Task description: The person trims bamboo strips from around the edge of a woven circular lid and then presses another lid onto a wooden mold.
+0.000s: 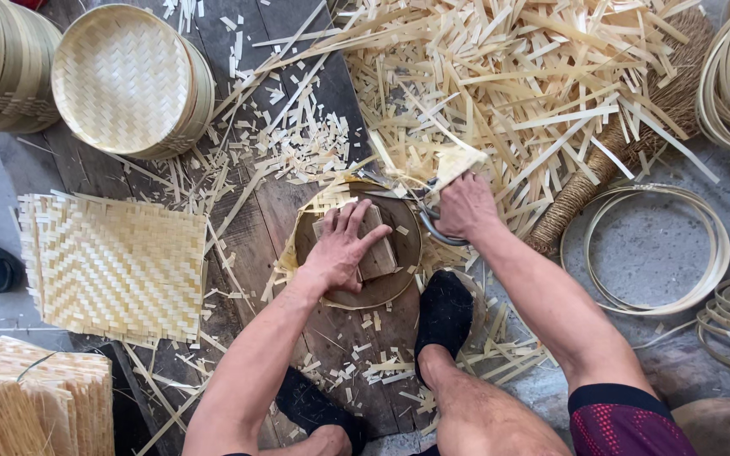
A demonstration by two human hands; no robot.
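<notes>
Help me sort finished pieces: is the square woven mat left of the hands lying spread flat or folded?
Spread flat. The square woven mat lies open on the dark boards, its whole herringbone face and four frayed edges showing, with no crease.

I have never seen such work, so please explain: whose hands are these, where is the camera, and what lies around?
One camera on the person's head looks down. The left hand presses a small wooden block onto a round dark wooden disc over a woven bamboo mat. The right hand holds metal shears at its edge. On the dark wooden floorboards lie pale cut bamboo strips, a square woven bamboo mat, stacked round woven trays and thin bamboo hoops.
</notes>
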